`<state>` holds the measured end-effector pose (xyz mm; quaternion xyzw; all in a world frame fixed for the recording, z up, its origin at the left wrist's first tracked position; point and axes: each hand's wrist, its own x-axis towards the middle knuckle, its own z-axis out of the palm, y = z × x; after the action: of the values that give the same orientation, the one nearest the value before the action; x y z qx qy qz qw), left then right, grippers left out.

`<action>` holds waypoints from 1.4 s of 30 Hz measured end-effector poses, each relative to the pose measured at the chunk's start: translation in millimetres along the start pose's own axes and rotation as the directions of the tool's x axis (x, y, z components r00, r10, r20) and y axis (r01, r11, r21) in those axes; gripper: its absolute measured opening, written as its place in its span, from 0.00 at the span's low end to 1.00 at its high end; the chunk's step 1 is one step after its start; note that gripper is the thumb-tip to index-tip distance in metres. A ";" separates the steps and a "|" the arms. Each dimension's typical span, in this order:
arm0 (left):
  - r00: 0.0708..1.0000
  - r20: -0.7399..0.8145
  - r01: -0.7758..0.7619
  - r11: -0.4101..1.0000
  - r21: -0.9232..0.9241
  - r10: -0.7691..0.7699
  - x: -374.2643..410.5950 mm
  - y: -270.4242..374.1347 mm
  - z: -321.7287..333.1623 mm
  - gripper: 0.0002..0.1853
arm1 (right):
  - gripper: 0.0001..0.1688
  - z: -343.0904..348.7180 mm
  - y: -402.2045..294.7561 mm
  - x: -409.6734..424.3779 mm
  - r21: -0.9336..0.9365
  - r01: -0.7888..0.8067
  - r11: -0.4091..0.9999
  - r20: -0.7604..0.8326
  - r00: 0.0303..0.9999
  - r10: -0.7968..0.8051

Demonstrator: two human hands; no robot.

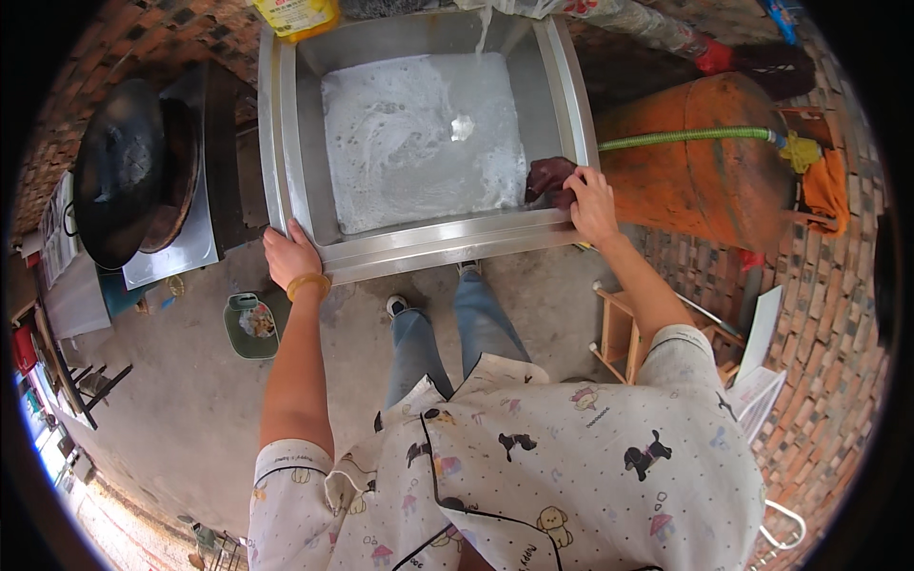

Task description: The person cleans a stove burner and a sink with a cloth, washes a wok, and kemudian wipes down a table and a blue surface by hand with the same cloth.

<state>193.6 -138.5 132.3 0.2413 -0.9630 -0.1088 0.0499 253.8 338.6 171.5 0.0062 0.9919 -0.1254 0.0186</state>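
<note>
Before me stands a stainless steel sink (428, 246) with cloudy, sudsy water (400, 143) in its basin. A stream of water falls in at the back. My right hand (593, 203) grips a dark maroon cloth (550, 177) at the basin's front right corner, over the rim. My left hand (291, 257) rests on the sink's front left corner, fingers on the metal edge, holding nothing; a yellowish bangle is on that wrist. A yellow-labelled bottle (296, 18) stands at the back left rim.
To the left, a large black wok (118, 175) leans by a metal stove top (178, 250). A green waste bin (251, 342) sits on the floor. At the right are an orange barrel (692, 164), a green hose (685, 134) and a wooden rack (618, 328).
</note>
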 end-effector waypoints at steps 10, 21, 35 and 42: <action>0.999 -0.033 -0.043 0.999 0.021 0.043 -1.9 -4.9 0.5 0.21 | 0.15 64.6 -162.7 -34.8 0.286 -0.513 0.809 -0.112 0.821 0.560; 0.997 -0.033 -0.066 0.998 -0.016 0.065 -1.1 -1.4 0.1 0.20 | 0.15 147.3 -275.8 61.5 0.906 -0.424 0.014 0.314 0.692 0.650; 0.996 0.083 0.046 0.998 -0.050 -0.041 11.3 3.1 -10.7 0.22 | 0.55 226.0 -49.2 224.7 0.190 -0.855 0.483 0.399 0.517 0.758; 0.996 0.073 0.051 0.996 -0.071 -0.045 12.1 7.6 -7.2 0.23 | 0.34 267.0 -198.9 313.6 -0.055 -0.379 0.924 0.183 0.906 0.382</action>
<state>180.6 -139.1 141.5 0.2583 -0.9535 -0.1537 0.0215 -53.4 81.9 -49.6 0.1873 0.9664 -0.1104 0.1374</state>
